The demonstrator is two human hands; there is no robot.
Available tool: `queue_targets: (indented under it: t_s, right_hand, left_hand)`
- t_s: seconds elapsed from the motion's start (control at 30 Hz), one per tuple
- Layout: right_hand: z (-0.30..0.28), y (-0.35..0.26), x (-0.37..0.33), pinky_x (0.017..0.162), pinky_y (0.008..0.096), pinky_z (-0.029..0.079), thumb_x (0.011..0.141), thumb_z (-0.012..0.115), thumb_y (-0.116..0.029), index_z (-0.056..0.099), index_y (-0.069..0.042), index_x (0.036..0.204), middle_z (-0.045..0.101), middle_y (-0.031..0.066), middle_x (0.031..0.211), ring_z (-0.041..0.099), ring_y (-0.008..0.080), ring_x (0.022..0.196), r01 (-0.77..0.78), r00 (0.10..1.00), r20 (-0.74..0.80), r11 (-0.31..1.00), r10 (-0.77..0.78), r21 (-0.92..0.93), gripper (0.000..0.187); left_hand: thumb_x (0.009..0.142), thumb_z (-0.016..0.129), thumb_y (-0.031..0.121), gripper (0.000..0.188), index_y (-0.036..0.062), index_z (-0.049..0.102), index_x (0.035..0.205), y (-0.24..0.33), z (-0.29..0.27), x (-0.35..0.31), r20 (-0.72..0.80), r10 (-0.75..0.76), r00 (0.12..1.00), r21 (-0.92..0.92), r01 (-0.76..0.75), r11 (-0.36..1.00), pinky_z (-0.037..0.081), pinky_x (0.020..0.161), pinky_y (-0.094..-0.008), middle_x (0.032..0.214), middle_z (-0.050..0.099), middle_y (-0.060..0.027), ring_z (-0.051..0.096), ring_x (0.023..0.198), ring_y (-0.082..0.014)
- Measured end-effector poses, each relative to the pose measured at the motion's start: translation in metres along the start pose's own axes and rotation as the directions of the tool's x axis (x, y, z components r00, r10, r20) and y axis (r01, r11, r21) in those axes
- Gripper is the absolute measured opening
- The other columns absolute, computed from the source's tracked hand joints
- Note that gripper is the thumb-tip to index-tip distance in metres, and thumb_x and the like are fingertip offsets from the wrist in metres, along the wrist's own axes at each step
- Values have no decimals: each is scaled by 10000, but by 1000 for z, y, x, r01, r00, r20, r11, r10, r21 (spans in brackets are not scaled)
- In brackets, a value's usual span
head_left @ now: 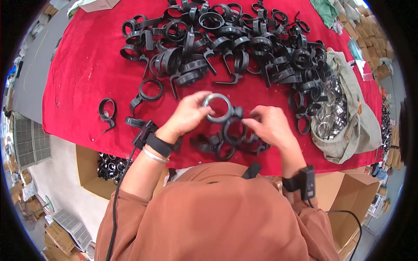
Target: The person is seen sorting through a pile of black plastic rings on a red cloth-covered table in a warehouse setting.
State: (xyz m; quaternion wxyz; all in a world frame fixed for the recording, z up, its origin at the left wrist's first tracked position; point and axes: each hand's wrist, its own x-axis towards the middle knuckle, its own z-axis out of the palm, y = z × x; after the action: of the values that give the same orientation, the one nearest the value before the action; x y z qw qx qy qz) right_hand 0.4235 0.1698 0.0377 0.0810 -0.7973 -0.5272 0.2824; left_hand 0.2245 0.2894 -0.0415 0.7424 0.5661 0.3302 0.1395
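Note:
Between the thumb and fingers of my left hand (186, 116) is a round clamp ring (219, 119) with a bright silver inner band and a short dark stub on its right side. My right hand (273, 127) is just to the right of that stub, thumb and fingers drawn together. Motion blur hides what, if anything, they pinch. Directly below the held ring is a black ring (232, 142), close to the right fingertips. More black rings (209, 145) with arms lie near the table's front edge, partly overlapping each other.
A large heap of black rings with bracket arms (191, 71) covers the far side of the red-covered table (87, 78). On the right, a grey cloth bag (361, 126) holds shiny metal rings (333, 108). Cardboard boxes (89, 176) stand below the front edge.

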Motion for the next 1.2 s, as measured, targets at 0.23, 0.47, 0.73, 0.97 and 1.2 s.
queue_targets:
  t_s: [0.23,0.47,0.73,0.97,1.2]
  right_hand:
    - [8,3,42,681,371,517,781,675,-194,659,-10,918,661,182,784,662,299,734,180,928,-361,961,-95,209,230]
    - [54,-63,84,645,394,508,762,677,-160,508,-91,1180,553,141,913,596,317,792,575,693,-483,814,-536,-79,456]
    - [65,-67,122,690,389,538,747,552,-29,498,-50,1014,513,166,1054,576,340,896,540,708,-333,781,-623,-314,273]
    - [57,-38,78,768,388,518,653,643,23,518,-19,1001,522,213,1163,562,386,999,737,488,-573,663,-659,-135,373]
    - [61,-30,53,726,307,514,818,567,36,509,3,1144,631,127,984,625,195,815,527,733,-648,776,-209,346,333]
  left_hand:
    - [809,616,110,254,0,628,1038,-2,19,-4,-25,371,928,650,-267,711,495,792,-334,975,634,-169,622,902,-286]
    - [762,681,158,214,29,576,897,4,-29,-9,-603,434,669,641,83,763,485,719,-372,865,582,-106,590,797,-267]
    - [815,641,174,295,-23,553,1015,4,-49,-9,-533,563,632,710,-28,704,454,816,-401,994,559,-185,542,947,-324]
    - [941,525,325,349,-1,592,1048,35,-35,-22,11,-106,994,-322,103,941,481,782,-283,936,650,-55,627,842,-142]
    - [933,508,191,273,-35,546,1081,36,-8,-20,8,22,1000,-495,-15,869,516,789,-340,951,649,-127,643,831,-207]
